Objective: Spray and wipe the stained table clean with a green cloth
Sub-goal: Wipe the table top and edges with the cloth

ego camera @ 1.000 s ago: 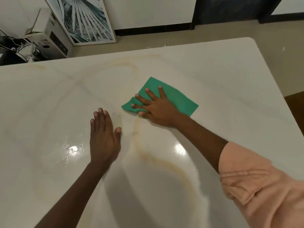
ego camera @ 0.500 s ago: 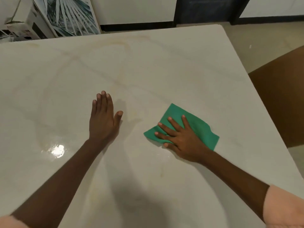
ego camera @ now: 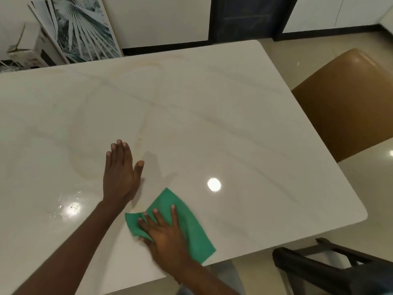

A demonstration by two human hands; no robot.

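I am pressing my right hand (ego camera: 168, 235) flat, fingers spread, on the green cloth (ego camera: 187, 222), which is lying near the table's (ego camera: 234, 124) front edge; nothing is pinched. Just beyond the cloth and to its left, my left hand (ego camera: 121, 175) is lying open, palm down, gripping nothing. Faint tan stains (ego camera: 140, 133) are curving farther off. Past the cloth's right, a brown chair (ego camera: 348, 103) is sitting beside the table.

cloth (ego camera: 191, 228) on table (ego camera: 212, 124) near edge, chair (ego camera: 348, 103) right of table

Green cloth (ego camera: 187, 222) lies flat near the front edge of the glossy white table (ego camera: 212, 116) — faint brownish stains.
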